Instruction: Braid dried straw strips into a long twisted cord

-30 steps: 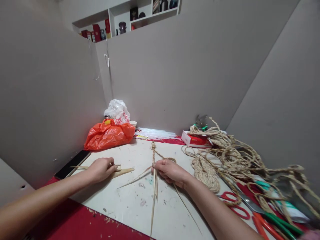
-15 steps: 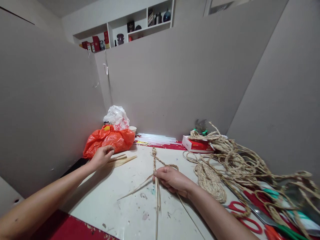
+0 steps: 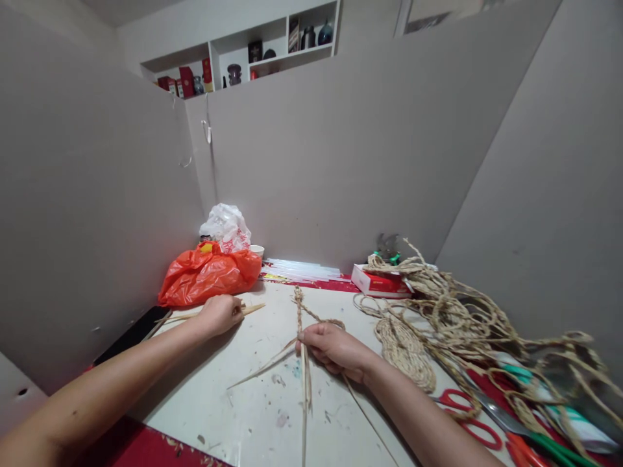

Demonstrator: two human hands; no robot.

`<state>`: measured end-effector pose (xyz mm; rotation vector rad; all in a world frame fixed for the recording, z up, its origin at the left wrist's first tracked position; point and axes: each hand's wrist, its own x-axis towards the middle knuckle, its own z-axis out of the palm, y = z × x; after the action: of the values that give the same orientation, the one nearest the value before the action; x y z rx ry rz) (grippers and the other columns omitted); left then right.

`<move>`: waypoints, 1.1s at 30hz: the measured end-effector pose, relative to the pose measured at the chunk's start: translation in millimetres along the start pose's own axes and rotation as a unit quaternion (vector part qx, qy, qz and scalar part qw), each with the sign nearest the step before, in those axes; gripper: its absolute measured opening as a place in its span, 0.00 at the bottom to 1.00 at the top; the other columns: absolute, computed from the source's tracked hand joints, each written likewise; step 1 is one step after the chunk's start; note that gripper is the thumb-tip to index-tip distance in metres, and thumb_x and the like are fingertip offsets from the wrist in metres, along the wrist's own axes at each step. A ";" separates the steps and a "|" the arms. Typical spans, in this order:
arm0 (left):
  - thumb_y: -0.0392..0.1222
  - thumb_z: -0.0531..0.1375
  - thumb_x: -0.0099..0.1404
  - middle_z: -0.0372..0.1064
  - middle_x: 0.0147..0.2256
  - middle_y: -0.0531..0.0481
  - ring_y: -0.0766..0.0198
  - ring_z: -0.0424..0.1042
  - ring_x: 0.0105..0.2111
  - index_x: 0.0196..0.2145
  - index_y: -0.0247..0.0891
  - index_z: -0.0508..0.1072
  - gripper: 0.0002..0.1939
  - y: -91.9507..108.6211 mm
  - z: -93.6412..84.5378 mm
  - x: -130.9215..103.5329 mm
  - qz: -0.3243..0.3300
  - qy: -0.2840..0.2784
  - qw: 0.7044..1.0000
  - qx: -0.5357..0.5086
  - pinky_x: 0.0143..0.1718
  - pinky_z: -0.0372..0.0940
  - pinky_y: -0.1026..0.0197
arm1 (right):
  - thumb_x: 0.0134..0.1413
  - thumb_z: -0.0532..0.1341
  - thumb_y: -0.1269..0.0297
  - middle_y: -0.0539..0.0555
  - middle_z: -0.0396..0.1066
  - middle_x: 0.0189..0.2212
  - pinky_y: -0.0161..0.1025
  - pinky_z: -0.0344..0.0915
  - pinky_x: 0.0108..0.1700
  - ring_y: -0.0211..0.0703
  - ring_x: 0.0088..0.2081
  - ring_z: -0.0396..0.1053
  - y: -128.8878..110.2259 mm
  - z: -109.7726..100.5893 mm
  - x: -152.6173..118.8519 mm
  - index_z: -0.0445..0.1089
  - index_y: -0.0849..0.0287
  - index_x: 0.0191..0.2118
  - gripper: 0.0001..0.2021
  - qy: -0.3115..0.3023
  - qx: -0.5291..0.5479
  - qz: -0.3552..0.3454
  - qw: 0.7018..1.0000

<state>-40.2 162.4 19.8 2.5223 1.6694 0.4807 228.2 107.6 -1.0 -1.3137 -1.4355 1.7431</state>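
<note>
On the white board, a short braided straw cord (image 3: 299,311) points away from me, with loose strands (image 3: 305,395) spreading from its near end. My right hand (image 3: 333,350) pinches the cord where the strands part. Another thin cord (image 3: 324,319) passes behind that hand and comes out below it. To the left, my left hand (image 3: 221,316) is closed over a small bundle of flat dry strips (image 3: 253,309), fingertips on the strips. The strips stick out on both sides of that hand.
An orange plastic bag (image 3: 209,275) lies behind my left hand. Clear sticks (image 3: 302,270) and a red and white box (image 3: 379,282) are at the back. Coiled straw rope (image 3: 406,353), red-handled scissors (image 3: 481,433) and green-handled shears (image 3: 555,449) lie at right.
My left hand has moved down and right onto the dry strips, and its fingers have closed on them. My right hand keeps its pinch on the braid, almost unmoved.
</note>
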 end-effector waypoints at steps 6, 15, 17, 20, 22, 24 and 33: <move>0.40 0.52 0.58 0.69 0.24 0.50 0.66 0.63 0.23 0.26 0.39 0.70 0.09 0.5 -22.1 2.5 -0.007 0.022 1.000 0.021 0.25 0.50 0.64 | 0.52 0.55 0.60 0.39 0.44 0.11 0.29 0.34 0.13 0.27 0.12 0.36 1.6 -0.8 2.0 0.70 0.63 0.29 0.11 0.008 -0.008 -0.007 1.000; 0.42 0.54 0.56 0.70 0.24 0.48 0.62 0.65 0.23 0.24 0.39 0.69 0.07 -16.1 -33.8 -27.1 -0.020 -0.061 0.988 0.144 0.25 0.52 0.63 | 0.53 0.56 0.58 0.39 0.44 0.11 0.29 0.34 0.13 0.27 0.12 0.36 2.2 -1.4 2.6 0.70 0.63 0.29 0.13 0.004 -0.020 -0.012 1.000; 0.38 0.53 0.55 0.70 0.24 0.47 0.61 0.67 0.23 0.23 0.39 0.69 0.07 -26.0 -28.7 -32.2 -0.023 -0.065 0.986 0.151 0.26 0.53 0.63 | 0.53 0.56 0.58 0.39 0.44 0.11 0.30 0.33 0.14 0.27 0.12 0.36 2.2 -1.5 2.4 0.70 0.63 0.29 0.13 0.002 -0.019 -0.012 1.000; 0.34 0.52 0.55 0.69 0.24 0.47 0.62 0.67 0.24 0.22 0.39 0.69 0.08 -34.3 -33.0 -35.7 -0.019 -0.061 0.985 0.160 0.27 0.55 0.63 | 0.52 0.56 0.58 0.39 0.44 0.11 0.30 0.33 0.14 0.27 0.12 0.36 3.3 -2.2 3.3 0.70 0.63 0.30 0.13 -0.001 -0.017 -0.013 1.000; 0.34 0.51 0.57 0.68 0.23 0.48 0.62 0.67 0.24 0.23 0.39 0.68 0.09 -34.0 -44.1 -38.4 -0.008 -0.039 0.985 0.167 0.27 0.56 0.63 | 0.52 0.56 0.57 0.39 0.44 0.11 0.29 0.34 0.14 0.27 0.12 0.36 4.4 -2.8 4.5 0.71 0.63 0.30 0.13 -0.003 -0.019 -0.015 1.000; 0.35 0.49 0.60 0.69 0.26 0.48 0.63 0.67 0.25 0.28 0.39 0.69 0.10 -30.6 -56.6 -43.7 0.033 0.022 0.985 0.168 0.28 0.58 0.63 | 0.51 0.56 0.57 0.39 0.44 0.11 0.29 0.34 0.14 0.27 0.12 0.37 5.1 -3.1 5.4 0.71 0.63 0.30 0.14 -0.003 -0.022 -0.013 1.000; 0.36 0.49 0.63 0.68 0.48 0.41 0.61 0.70 0.43 0.47 0.38 0.67 0.16 -27.9 -48.4 -73.0 0.179 0.044 0.983 0.021 0.41 0.65 0.60 | 0.50 0.57 0.58 0.40 0.45 0.11 0.30 0.33 0.14 0.27 0.13 0.37 -0.7 1.0 0.5 0.70 0.62 0.28 0.12 0.011 -0.020 -0.008 1.000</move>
<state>-105.6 102.2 43.4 2.8843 1.2582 0.5957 227.0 107.8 -0.5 -1.3340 -1.4721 1.6939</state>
